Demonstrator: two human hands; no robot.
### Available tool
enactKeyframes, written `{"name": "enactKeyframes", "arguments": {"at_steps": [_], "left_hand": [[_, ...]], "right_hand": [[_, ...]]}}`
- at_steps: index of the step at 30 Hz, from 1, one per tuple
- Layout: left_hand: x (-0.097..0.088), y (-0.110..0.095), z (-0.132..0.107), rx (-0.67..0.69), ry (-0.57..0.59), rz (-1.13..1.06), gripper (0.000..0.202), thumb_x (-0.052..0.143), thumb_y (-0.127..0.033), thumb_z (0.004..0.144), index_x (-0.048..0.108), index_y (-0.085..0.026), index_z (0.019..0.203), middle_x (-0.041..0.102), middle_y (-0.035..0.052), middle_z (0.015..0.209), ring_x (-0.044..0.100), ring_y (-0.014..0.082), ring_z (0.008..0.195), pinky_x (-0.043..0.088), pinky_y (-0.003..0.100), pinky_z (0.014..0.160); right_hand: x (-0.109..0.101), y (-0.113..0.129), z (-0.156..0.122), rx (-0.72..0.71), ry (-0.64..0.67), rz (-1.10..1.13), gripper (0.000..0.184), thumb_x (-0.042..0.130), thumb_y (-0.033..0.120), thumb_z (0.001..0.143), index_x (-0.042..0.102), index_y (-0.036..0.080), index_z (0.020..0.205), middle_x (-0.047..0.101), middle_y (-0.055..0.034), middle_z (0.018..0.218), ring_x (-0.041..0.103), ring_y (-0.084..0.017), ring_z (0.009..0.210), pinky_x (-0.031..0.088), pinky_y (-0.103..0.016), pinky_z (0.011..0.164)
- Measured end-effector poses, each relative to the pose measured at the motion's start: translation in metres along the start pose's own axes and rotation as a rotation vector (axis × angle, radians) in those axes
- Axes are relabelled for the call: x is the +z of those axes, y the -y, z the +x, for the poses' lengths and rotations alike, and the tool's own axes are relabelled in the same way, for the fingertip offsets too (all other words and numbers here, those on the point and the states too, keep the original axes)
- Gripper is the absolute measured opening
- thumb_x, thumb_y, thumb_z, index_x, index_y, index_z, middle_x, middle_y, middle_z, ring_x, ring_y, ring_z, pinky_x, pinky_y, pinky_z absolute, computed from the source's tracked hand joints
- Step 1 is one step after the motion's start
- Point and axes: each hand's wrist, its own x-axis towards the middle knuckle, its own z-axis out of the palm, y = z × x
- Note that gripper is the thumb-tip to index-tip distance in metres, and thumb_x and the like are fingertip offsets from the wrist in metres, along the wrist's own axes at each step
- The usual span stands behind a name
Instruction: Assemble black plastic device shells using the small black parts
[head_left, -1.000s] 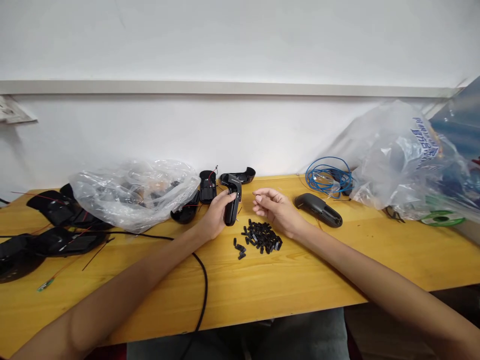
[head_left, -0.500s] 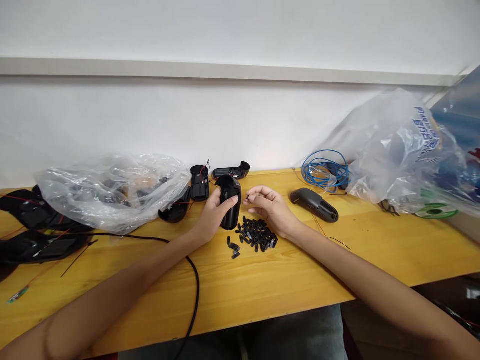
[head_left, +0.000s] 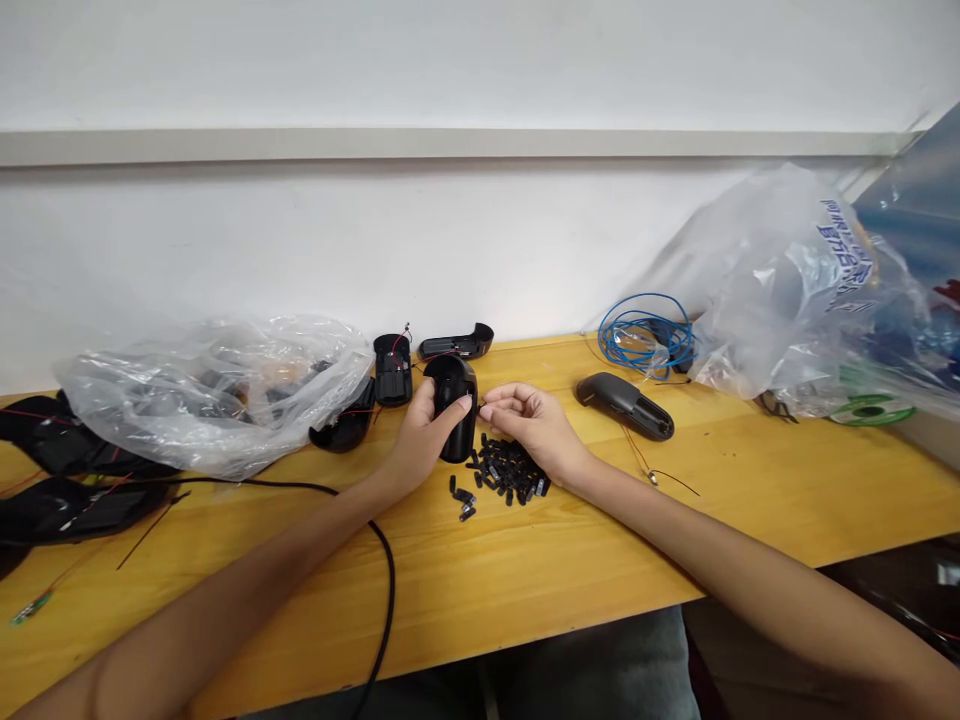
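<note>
My left hand (head_left: 418,440) grips a black plastic shell (head_left: 455,412) and holds it upright on the wooden table (head_left: 570,560). My right hand (head_left: 534,425) is right beside it, its fingers pinched together at the shell's side on something too small to name. A heap of several small black parts (head_left: 504,477) lies just under my right hand.
A clear bag of black parts (head_left: 214,390) lies at the left, with black shells (head_left: 56,470) beyond it. More black housings (head_left: 394,368) (head_left: 624,405) lie at the back. A blue wire coil (head_left: 646,340), a big plastic bag (head_left: 806,300) and a black cable (head_left: 386,590) are also here.
My left hand turned the black shell more upright and drew it toward my right hand. My right hand moved left until its pinched fingers met the shell.
</note>
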Motion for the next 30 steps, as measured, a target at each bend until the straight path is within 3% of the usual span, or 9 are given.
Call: {"name": "enactKeyframes", "arguments": {"at_steps": [12, 22, 30], "left_hand": [[0.0018, 0.0, -0.0029, 0.013, 0.013, 0.063, 0.047, 0.079, -0.051, 0.087, 0.06, -0.021, 0.118, 0.068, 0.0033, 0.106, 0.063, 0.0237, 0.103, 0.054, 0.037, 0.092], [0.0008, 0.0026, -0.0048, 0.032, 0.023, 0.09, 0.04, 0.076, -0.05, 0.086, 0.056, -0.023, 0.108, 0.065, 0.0019, 0.103, 0.062, 0.0237, 0.102, 0.054, 0.038, 0.092], [-0.0027, 0.0056, -0.0055, 0.038, 0.072, 0.11, 0.039, 0.076, -0.049, 0.088, 0.056, -0.022, 0.108, 0.065, 0.0007, 0.098, 0.063, 0.0225, 0.096, 0.054, 0.037, 0.087]], "right_hand": [[0.0035, 0.0008, -0.0063, 0.001, -0.037, 0.017, 0.043, 0.102, 0.048, 0.069, 0.081, 0.023, 0.097, 0.078, -0.0009, 0.087, 0.071, -0.015, 0.079, 0.059, -0.03, 0.077], [0.0037, 0.002, -0.009, -0.017, -0.075, -0.055, 0.036, 0.098, 0.042, 0.07, 0.082, 0.023, 0.096, 0.078, -0.0015, 0.087, 0.07, -0.016, 0.077, 0.06, -0.033, 0.078], [0.0034, 0.0006, -0.0097, -0.01, -0.095, -0.068, 0.039, 0.099, 0.047, 0.07, 0.083, 0.022, 0.096, 0.081, -0.0036, 0.093, 0.07, -0.016, 0.078, 0.061, -0.033, 0.078]]}}
